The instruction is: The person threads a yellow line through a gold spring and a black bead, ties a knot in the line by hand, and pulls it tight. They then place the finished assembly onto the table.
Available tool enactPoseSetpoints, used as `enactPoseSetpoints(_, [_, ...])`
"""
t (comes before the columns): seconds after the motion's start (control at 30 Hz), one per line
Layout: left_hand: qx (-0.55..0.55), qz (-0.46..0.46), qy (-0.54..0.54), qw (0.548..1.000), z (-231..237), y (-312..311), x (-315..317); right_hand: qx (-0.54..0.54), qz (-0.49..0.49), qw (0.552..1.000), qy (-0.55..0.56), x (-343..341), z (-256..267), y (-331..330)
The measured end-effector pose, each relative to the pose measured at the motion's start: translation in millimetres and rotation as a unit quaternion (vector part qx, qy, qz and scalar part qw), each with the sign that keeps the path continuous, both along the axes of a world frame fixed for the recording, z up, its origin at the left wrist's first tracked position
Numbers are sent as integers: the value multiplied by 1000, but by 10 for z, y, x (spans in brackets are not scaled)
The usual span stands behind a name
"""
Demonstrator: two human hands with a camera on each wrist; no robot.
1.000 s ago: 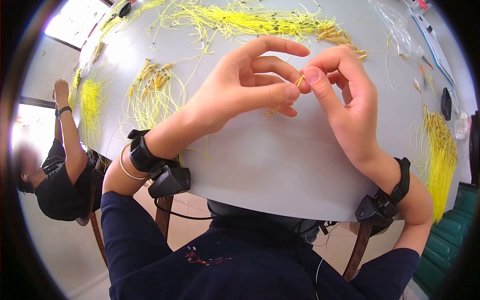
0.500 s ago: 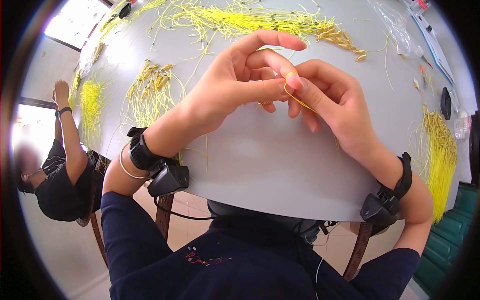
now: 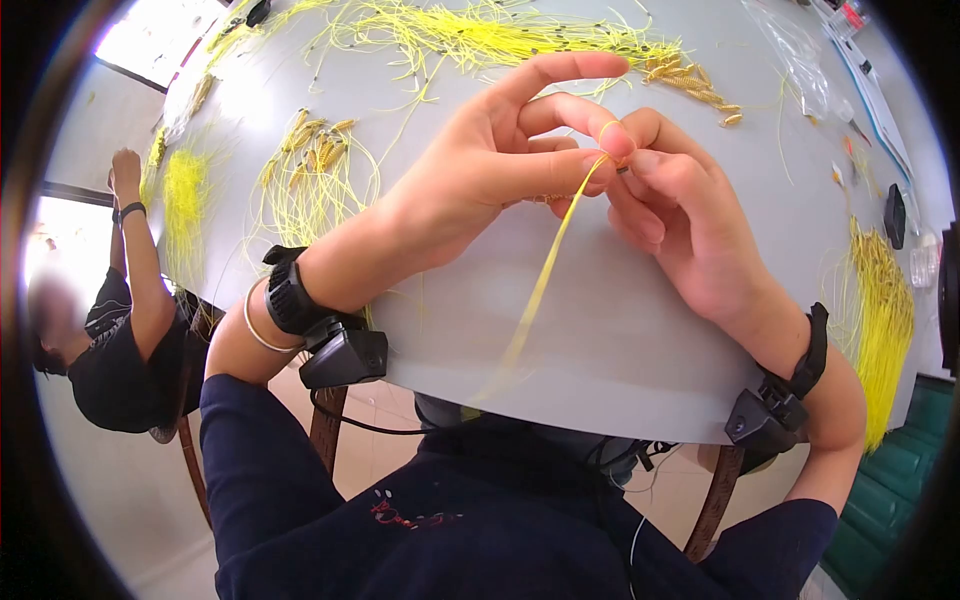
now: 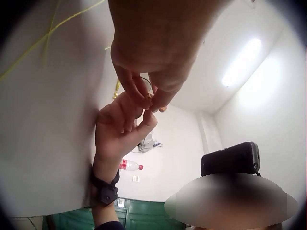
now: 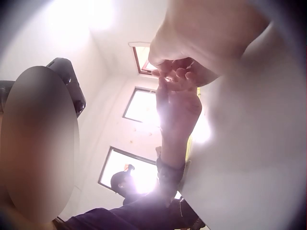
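Observation:
In the head view my left hand pinches a thin yellow cord between thumb and a fingertip, its index finger stretched out above. From the pinch the cord runs down toward the table's near edge, its lower end blurred. A small part of a gold coiled piece shows behind the left thumb; the fingers hide the rest. My right hand meets the left at the fingertips, thumb and index pinching the cord beside a small dark bit. Both hands also meet in the left wrist view, with a bit of gold between the fingers.
On the grey table lie a long bundle of yellow cords at the back, gold coiled pieces with cords at left and another bundle at right. A clear plastic bag lies back right. Another person sits at left.
The right hand dips and turns against the left fingertips, then shifts slightly right. The cord, looped close by the fingers half a second ago, now stretches down toward the near table edge.

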State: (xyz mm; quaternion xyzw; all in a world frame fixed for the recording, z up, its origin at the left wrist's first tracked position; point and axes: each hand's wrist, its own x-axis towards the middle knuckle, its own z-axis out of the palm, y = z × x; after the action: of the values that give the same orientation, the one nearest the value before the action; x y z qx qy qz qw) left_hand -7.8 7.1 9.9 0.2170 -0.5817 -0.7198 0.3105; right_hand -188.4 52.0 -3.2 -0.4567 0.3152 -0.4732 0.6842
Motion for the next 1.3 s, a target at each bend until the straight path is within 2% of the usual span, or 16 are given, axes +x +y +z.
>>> enactPoseSetpoints(0.13, [30,-10,27,999,-24,21,-12,39,48,995,-76,-28,-31,-37])
enactPoseSetpoints(0.2, [55,-11,60,997,-59,-22,19,87,95,968,-216,-83,-83,-77])
enactPoseSetpoints(0.33, [51,58,54,996,-86,-177,71,58,131,967,-210,-132,-64,-135])
enactPoseSetpoints(0.4, [45,49,44,997,-85,-170,69,87,7,994,-60,-27,26,-82])
enactPoseSetpoints(0.5, [20,19,16,999,-54,-131,73,59,-3,998,6,44,72,-20])
enactPoseSetpoints(0.63, [-16,-4,-12,1000,-45,-88,49,38,16,999,14,-28,9,-50])
enactPoseSetpoints(0.77, [11,17,13,1000,-31,-78,27,66,32,992,-98,-98,-17,-82])
enactPoseSetpoints(0.83, [-11,58,-53,997,-29,-75,7,75,18,988,-134,-116,1,-91])
enactPoseSetpoints(0.9, [-34,44,-72,996,-64,-82,25,27,-19,985,-169,-190,18,-131])
enactPoseSetpoints(0.93, [-56,30,-89,994,-82,-85,29,14,11,982,-186,-263,5,-189])
enactPoseSetpoints(0.97, [-54,30,-89,994,-77,-74,22,15,11,983,-185,-259,-9,-188])
enactPoseSetpoints(1.03, [-87,-11,-133,987,-48,-41,15,16,-162,976,-146,-184,10,-182])
enactPoseSetpoints(1.07, [-86,-10,-132,987,-56,-47,18,17,-161,976,-146,-182,-5,-189])
enactPoseSetpoints(1.13, [-89,-24,-117,989,-82,-63,29,-58,-145,980,-122,-177,-52,-209])
enactPoseSetpoints(1.27, [-109,-24,-133,985,-53,-50,32,-63,-145,979,-129,-160,-47,-194])
enactPoseSetpoints(1.3, [-103,-23,-120,987,-53,-53,42,-54,-155,982,-92,-180,-40,-184])
